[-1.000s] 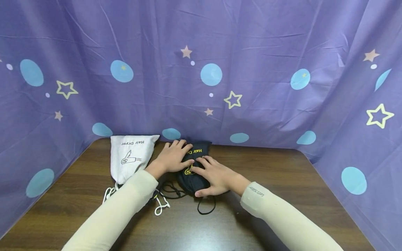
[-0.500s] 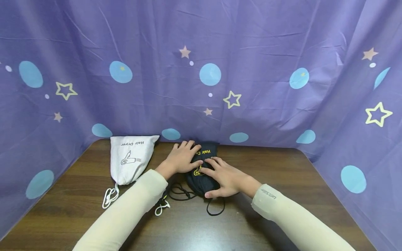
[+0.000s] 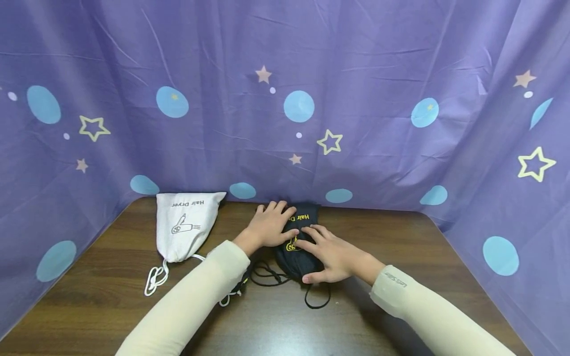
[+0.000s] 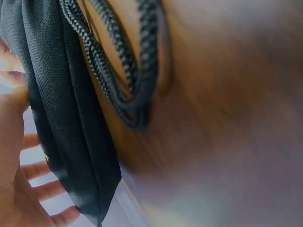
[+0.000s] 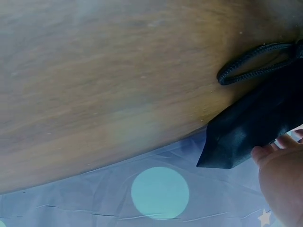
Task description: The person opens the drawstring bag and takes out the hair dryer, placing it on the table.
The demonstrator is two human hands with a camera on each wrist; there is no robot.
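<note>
A black drawstring bag (image 3: 296,262) with yellow "Hair Dryer" print lies near the table's back edge, its cords toward the front. My left hand (image 3: 269,228) rests on its left side with fingers spread. On its right side lies my right hand (image 3: 334,257), fingers spread and fairly straight. The left wrist view shows the left hand (image 4: 19,175) along the dark bag (image 4: 71,109), beside looped cord (image 4: 113,71). In the right wrist view the right hand (image 5: 284,179) touches the bag (image 5: 255,123).
A white "Hair Dryer" bag (image 3: 184,227) lies at the back left with its white cord (image 3: 156,279). Partly hidden by my left sleeve is another dark item with a white cord (image 3: 229,297). A purple patterned curtain (image 3: 285,163) borders the wooden table (image 3: 378,237).
Both hands and the black bag beneath them have moved to the right along the table. The white bag has stayed where it was.
</note>
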